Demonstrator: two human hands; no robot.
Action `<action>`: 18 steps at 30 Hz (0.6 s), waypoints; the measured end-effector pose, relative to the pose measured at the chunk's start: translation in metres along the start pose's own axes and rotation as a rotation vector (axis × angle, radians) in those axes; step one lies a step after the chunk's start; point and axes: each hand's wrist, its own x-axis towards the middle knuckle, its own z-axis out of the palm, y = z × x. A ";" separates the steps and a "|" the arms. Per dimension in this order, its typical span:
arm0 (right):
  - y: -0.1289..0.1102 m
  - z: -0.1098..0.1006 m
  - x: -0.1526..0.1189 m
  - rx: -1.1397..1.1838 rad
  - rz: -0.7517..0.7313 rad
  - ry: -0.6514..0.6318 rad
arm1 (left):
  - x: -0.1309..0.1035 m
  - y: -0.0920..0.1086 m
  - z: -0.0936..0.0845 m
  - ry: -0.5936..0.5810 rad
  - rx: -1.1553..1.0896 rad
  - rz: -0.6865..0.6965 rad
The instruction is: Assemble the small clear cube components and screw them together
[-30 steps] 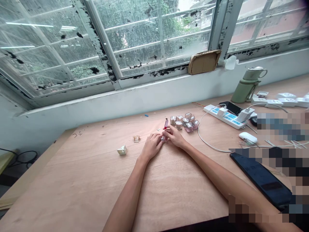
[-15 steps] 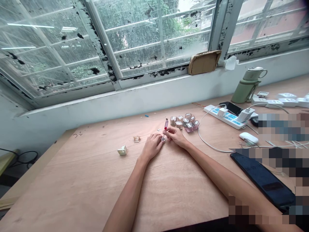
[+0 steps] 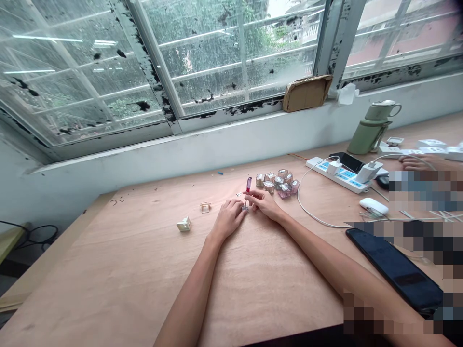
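My right hand [image 3: 263,201] pinches a small screwdriver [image 3: 249,185] with a red and purple handle. It stands nearly upright, its thin shaft pointing down at a small, shiny part [image 3: 245,208] on the table. The fingertips of my left hand [image 3: 228,215] are closed on that part's left side and steady it against the wood. What the part is exactly is too small to make out. Just beyond my fingers are tiny pieces [image 3: 238,194]. A pale orange frame-like piece [image 3: 205,207] and a cream plastic piece [image 3: 183,224] lie left of my left hand.
Several clear tinted blocks [image 3: 278,181] cluster beyond my right hand. To the right are a white power strip [image 3: 338,174] with cables, an earbud case [image 3: 374,206], a phone [image 3: 394,270] and a green bottle [image 3: 369,127]. Another person's hand [image 3: 415,162] rests near white sockets [image 3: 430,150].
The other person's hand has come into fuller view by the white sockets. The screwdriver's handle looks slightly turned, and the dark spot at its top no longer shows. My hands stay in place.
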 end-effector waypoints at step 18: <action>0.000 0.001 0.000 0.035 0.021 0.024 | 0.000 0.000 0.000 -0.001 0.003 0.001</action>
